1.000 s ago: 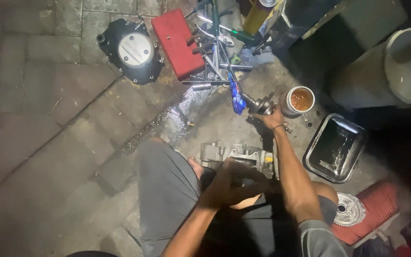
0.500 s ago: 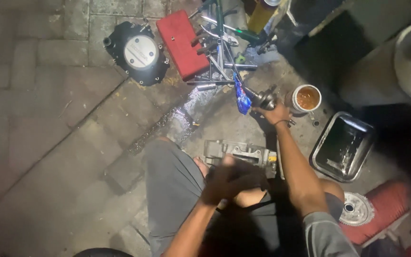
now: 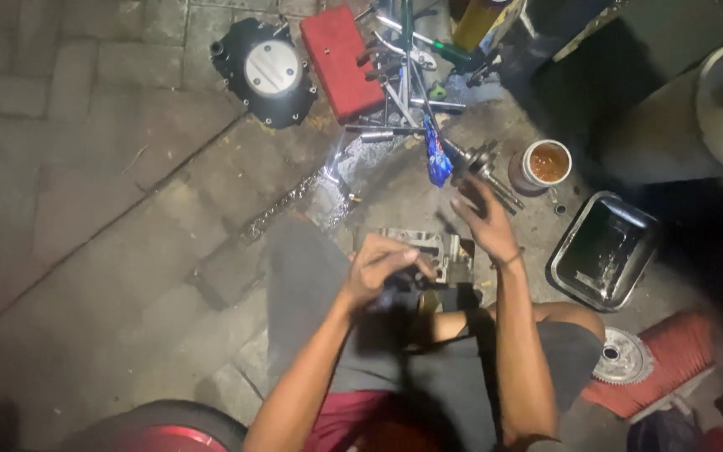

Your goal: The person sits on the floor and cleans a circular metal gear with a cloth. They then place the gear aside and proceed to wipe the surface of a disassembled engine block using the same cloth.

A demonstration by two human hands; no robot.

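I sit on a brick floor with my knees up. My left hand (image 3: 382, 266) is curled around a small dark part just in front of a grey metal engine casing (image 3: 433, 247) that lies between my legs. My right hand (image 3: 483, 219) hovers with fingers apart and holds nothing. It is just short of a steel shaft with a gear (image 3: 480, 163), which lies on the floor next to a blue packet (image 3: 438, 156). What exactly the left hand holds is lost in shadow.
A cup of brownish liquid (image 3: 546, 163) and a dark metal tray (image 3: 604, 251) are at the right. Farther off lie a black engine cover (image 3: 265, 71), a red case (image 3: 340, 63), loose wrenches (image 3: 403, 79), a chain (image 3: 286, 209), a toothed disc (image 3: 623, 356) on red cloth, and a grey drum (image 3: 713, 109).
My right hand has let go of the shaft by the cup and drawn back toward me with fingers spread. My left hand stays curled by the casing.
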